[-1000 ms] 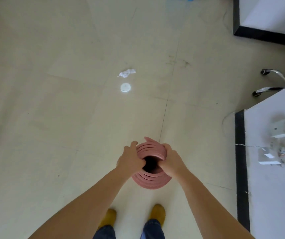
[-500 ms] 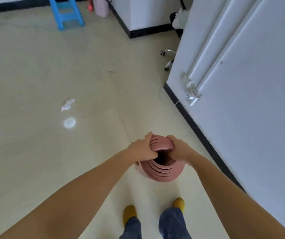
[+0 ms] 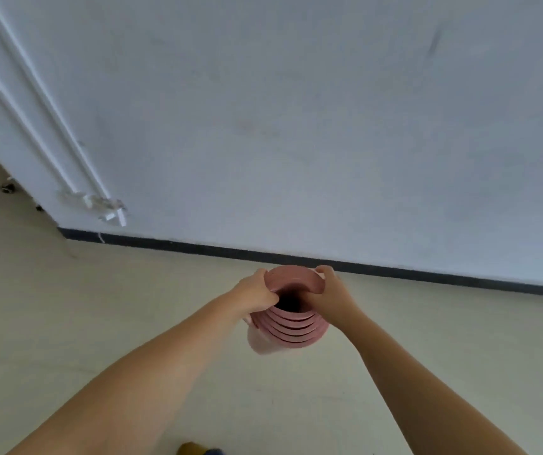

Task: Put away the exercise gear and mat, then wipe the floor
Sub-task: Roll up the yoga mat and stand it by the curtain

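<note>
1. Nearest, at the bottom edge: a yellow shoe (image 3: 191,449) and a sliver of blue trouser leg, standing on the pale floor (image 3: 66,323). Both forearms run up from the lower corners toward frame centre.
2. Left hand (image 3: 257,292) grips the left rim of the rolled pink mat (image 3: 291,326), its fingers hooked over the rim toward the dark core.
3. Right hand (image 3: 331,290) is clamped on the right rim, fingers wrapped over the top edge of the outermost layer (thumb placement not readable).
4. Mat is held off the floor, upright between the two hands. Its long axis runs roughly vertical, almost along the line of sight, so we look down the hollow middle and see the coils stepped like a telescope, inner turns sitting lower on the near side. A paler flap of the outer layer hangs at lower left.
5. Key relation: the bulk of the mat hangs below the grip, both hands at the top end and about equally near, one each side. Likely next is setting it down on end by the wall, so the lower end must land flat (the stepped coils may slide out further).
6. Farther: black skirting (image 3: 395,269) just beyond the mat, then the white wall (image 3: 329,126).
7. Far left: white pipes (image 3: 33,103) slanting down the wall to a broken-looking fitting.
</note>
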Motion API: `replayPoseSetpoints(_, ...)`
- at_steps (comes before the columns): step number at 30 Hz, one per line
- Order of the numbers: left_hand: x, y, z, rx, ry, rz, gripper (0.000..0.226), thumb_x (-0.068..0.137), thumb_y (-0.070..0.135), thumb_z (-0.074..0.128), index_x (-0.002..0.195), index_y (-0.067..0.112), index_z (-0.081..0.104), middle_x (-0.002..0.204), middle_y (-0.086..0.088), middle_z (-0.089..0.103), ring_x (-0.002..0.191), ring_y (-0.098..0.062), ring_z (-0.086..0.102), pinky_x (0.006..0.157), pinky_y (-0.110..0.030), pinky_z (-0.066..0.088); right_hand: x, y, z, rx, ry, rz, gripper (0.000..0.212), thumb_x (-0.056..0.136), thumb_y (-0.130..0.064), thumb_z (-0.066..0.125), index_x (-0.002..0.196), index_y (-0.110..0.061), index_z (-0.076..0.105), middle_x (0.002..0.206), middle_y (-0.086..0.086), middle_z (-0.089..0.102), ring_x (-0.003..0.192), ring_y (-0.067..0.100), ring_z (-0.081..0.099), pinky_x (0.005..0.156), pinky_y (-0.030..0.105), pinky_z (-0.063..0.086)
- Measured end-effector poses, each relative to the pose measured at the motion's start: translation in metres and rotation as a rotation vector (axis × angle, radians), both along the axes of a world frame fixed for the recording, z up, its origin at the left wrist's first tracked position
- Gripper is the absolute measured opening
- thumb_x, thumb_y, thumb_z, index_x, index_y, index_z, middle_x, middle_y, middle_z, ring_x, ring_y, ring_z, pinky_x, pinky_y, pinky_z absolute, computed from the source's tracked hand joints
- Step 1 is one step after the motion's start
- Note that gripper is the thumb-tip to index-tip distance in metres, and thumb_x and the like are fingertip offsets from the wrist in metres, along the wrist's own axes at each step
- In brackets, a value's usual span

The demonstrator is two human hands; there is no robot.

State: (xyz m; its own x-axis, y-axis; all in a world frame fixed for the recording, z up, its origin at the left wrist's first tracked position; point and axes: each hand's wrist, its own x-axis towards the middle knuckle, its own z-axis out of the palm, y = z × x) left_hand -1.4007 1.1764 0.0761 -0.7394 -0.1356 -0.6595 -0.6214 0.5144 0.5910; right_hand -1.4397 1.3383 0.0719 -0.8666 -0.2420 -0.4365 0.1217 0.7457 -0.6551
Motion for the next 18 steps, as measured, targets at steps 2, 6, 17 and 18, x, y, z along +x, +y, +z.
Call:
replayPoseSetpoints(2, -0.021, 0.073, 0.005, 0.042, 0.027, -0.069, 0.052, 0.081, 0.016, 0.049, 0.131, 0.027, 0.042, 0.116, -0.011, 0.059, 0.098, -0.035, 0.062, 0.069, -0.049, 0.059, 0.003, 0.080, 0.001, -0.034, -0.092, -0.193, 0.066, 0.084, -0.035, 0.064, 0.138, -0.015, 0.031, 0.127, 0.010, 0.048, 0.098, 0.025, 0.055, 0.068, 0.034, 0.052)
replayPoseSetpoints(6, -0.043, 0.220, 0.014, 0.104, -0.009, -0.200, 0.038, 0.085, 0.014, 0.047, 0.119, 0.028, 0.038, 0.113, -0.009, 0.056, 0.098, -0.034, 0.062, 0.067, -0.046, 0.059, 0.015, 0.230, 0.010, -0.200, -0.301, -0.444, 0.058, 0.088, -0.031, 0.061, 0.135, -0.012, 0.033, 0.119, 0.009, 0.051, 0.094, 0.029, 0.063, 0.060, 0.038, 0.060)
replayPoseSetpoints(17, -0.069, 0.556, 0.039, 0.176, 0.024, -0.690, 0.050, 0.080, 0.014, 0.050, 0.128, 0.020, 0.044, 0.111, -0.016, 0.060, 0.083, -0.034, 0.068, 0.058, -0.044, 0.060, 0.067, 0.548, 0.040, -0.221, -0.126, -0.882, 0.036, 0.086, -0.024, 0.056, 0.119, -0.012, 0.047, 0.103, 0.009, 0.058, 0.081, 0.029, 0.068, 0.063, 0.043, 0.061)
replayPoseSetpoints(18, -0.072, 0.582, 0.040, 0.179, 0.026, -0.733, 0.050, 0.079, 0.014, 0.050, 0.128, 0.020, 0.044, 0.112, -0.015, 0.060, 0.083, -0.034, 0.067, 0.058, -0.043, 0.060, 0.070, 0.571, 0.042, -0.220, -0.110, -0.922, 0.035, 0.086, -0.023, 0.056, 0.118, -0.012, 0.048, 0.103, 0.010, 0.059, 0.080, 0.029, 0.068, 0.062, 0.043, 0.061)
